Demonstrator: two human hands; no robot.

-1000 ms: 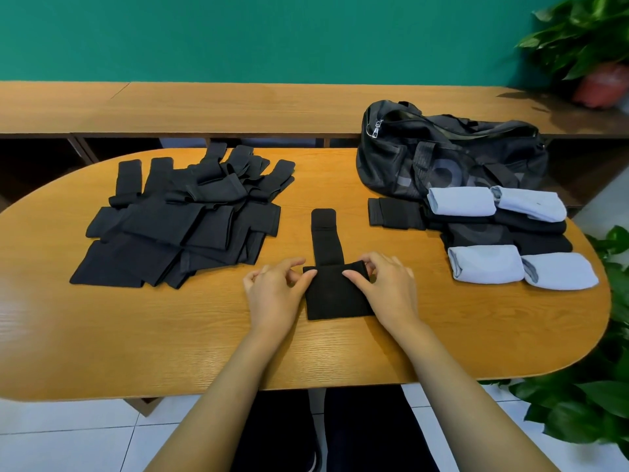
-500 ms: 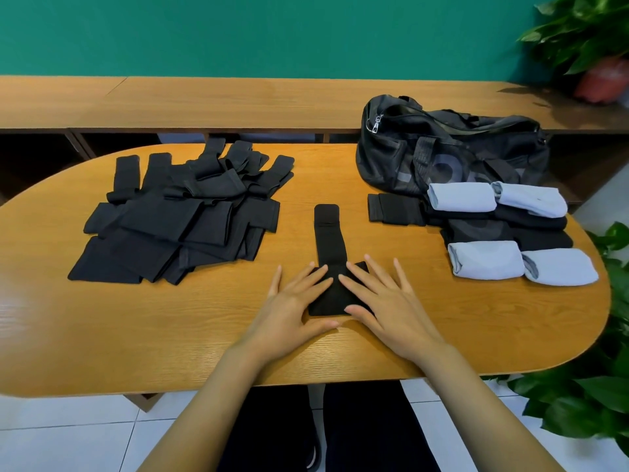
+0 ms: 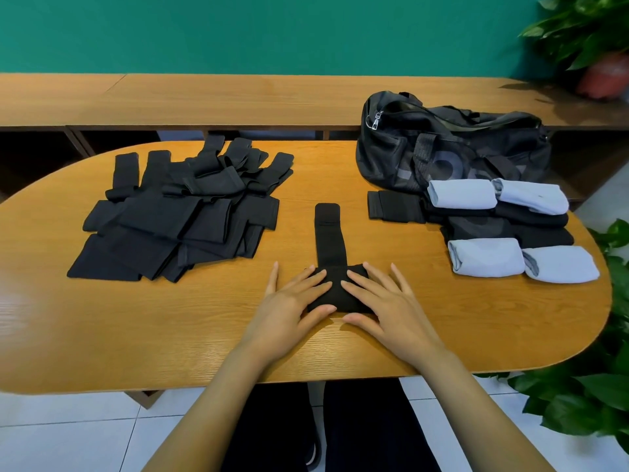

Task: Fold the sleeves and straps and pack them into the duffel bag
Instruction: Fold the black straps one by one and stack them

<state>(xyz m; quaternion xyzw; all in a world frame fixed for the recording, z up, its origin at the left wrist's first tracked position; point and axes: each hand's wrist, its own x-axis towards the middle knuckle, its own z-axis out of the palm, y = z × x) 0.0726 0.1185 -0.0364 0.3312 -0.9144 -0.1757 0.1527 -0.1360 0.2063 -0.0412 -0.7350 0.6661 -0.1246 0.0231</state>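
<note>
Both hands lie flat with fingers spread, gripping nothing: the left hand [image 3: 289, 310] and right hand [image 3: 388, 310] press the folded black strap [image 3: 335, 287] between them. Its narrow tail runs away across the table [image 3: 170, 328].

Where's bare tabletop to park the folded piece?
Free: the strip between the unfolded black pile and the strap; the near-left table below that pile; the near-right edge below the grey rolls. Crowded: far right, around the duffel bag.
</note>
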